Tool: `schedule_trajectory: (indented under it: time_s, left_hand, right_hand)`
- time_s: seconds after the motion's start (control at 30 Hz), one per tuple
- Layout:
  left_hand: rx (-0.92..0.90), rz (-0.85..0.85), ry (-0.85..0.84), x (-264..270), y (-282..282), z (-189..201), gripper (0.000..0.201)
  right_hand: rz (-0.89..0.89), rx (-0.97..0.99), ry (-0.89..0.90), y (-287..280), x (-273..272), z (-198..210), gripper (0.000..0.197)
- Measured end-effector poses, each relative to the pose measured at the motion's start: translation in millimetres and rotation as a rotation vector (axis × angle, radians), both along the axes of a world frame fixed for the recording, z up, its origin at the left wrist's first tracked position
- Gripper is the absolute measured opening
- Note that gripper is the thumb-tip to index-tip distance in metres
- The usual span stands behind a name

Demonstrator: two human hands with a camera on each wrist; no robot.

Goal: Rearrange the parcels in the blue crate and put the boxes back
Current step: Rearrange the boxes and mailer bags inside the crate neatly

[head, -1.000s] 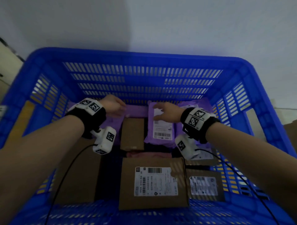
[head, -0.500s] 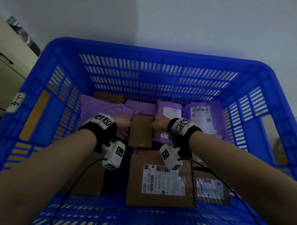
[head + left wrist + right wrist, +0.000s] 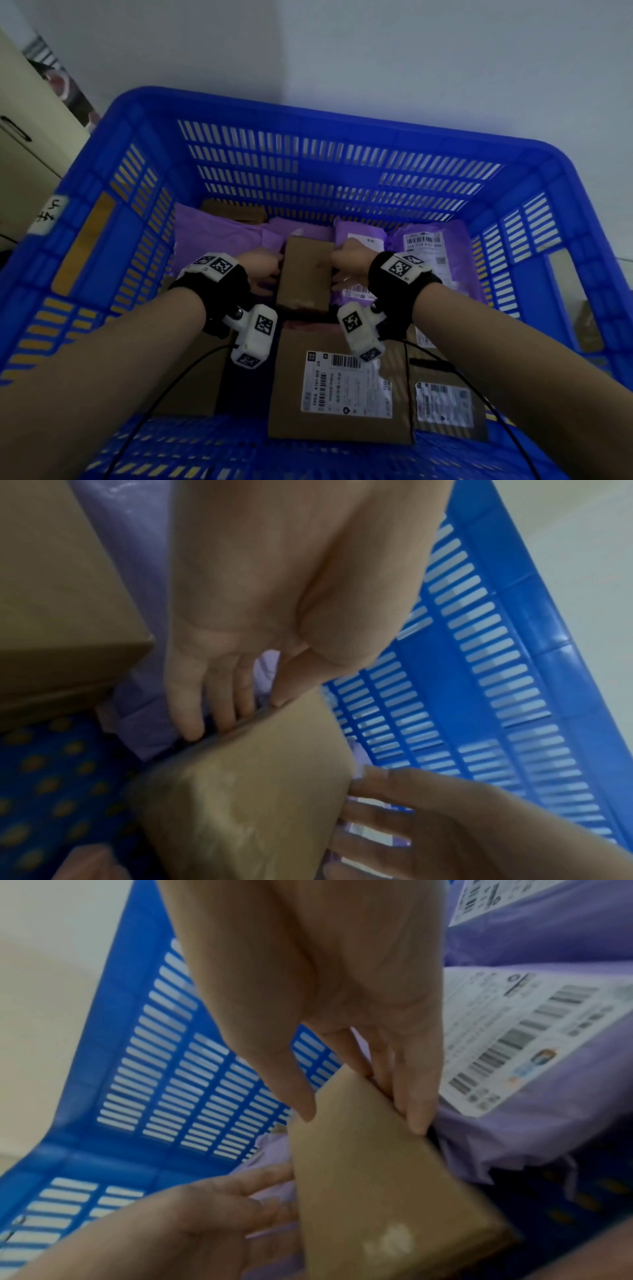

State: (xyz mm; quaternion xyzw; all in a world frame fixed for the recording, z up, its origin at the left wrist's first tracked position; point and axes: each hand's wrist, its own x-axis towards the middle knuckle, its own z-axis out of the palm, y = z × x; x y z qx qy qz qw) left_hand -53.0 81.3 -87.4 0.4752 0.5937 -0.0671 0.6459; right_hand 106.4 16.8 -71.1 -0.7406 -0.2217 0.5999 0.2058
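A small plain brown box (image 3: 305,274) sits in the middle of the blue crate (image 3: 342,113), among purple mailer parcels (image 3: 219,236). My left hand (image 3: 265,272) grips its left side, thumb on top and fingers along the edge. My right hand (image 3: 344,265) grips the right side in the same manner. In the left wrist view my left hand (image 3: 236,715) pinches the box (image 3: 257,791) edge. In the right wrist view my right hand (image 3: 359,1121) clamps the box (image 3: 377,1177) between thumb and fingers. Two labelled purple parcels (image 3: 428,250) lie at the back right.
A large labelled cardboard box (image 3: 339,387) lies in the crate's front, a smaller labelled box (image 3: 445,404) to its right and a plain one (image 3: 191,383) to its left. A cream cabinet (image 3: 20,154) stands left of the crate. A white wall rises behind.
Both hands have drawn back from the purple parcels at the far wall and closed round the sides of the small brown box.
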Motion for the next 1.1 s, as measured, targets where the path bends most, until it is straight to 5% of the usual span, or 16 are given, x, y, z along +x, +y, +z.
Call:
schedule_trajectory:
  time_s: [0.13,0.37,0.5,0.67,0.8,0.9,1.1]
  left_hand:
    - [0.11,-0.027,-0.096,-4.3,1.0,5.6,0.045]
    - [0.021,0.019,-0.102,-14.8,-1.1,7.8,0.046]
    - [0.012,0.013,-0.1,-17.2,2.4,8.8,0.061]
    - [0.004,-0.004,-0.27,-12.0,4.1,25.2,0.025]
    - [0.06,0.117,-0.344,-10.5,8.0,30.1,0.01]
    - [-0.005,0.245,-0.39,-8.5,12.9,32.6,0.028]
    - [-0.111,0.164,-0.431,-4.6,9.2,43.8,0.05]
  right_hand:
    - [-0.084,0.029,0.061,-8.3,4.0,2.5,0.037]
    - [-0.157,0.094,0.121,-21.7,6.8,2.9,0.037]
    - [-0.13,0.115,0.101,-24.2,10.0,1.3,0.059]
    - [-0.058,0.12,0.122,-25.0,11.7,10.9,0.082]
    - [-0.087,0.174,0.23,-27.3,16.8,23.3,0.066]
    - [-0.155,0.264,0.355,-29.1,26.4,32.3,0.05]
    - [-0.186,0.397,0.475,-26.9,39.8,50.0,0.031]
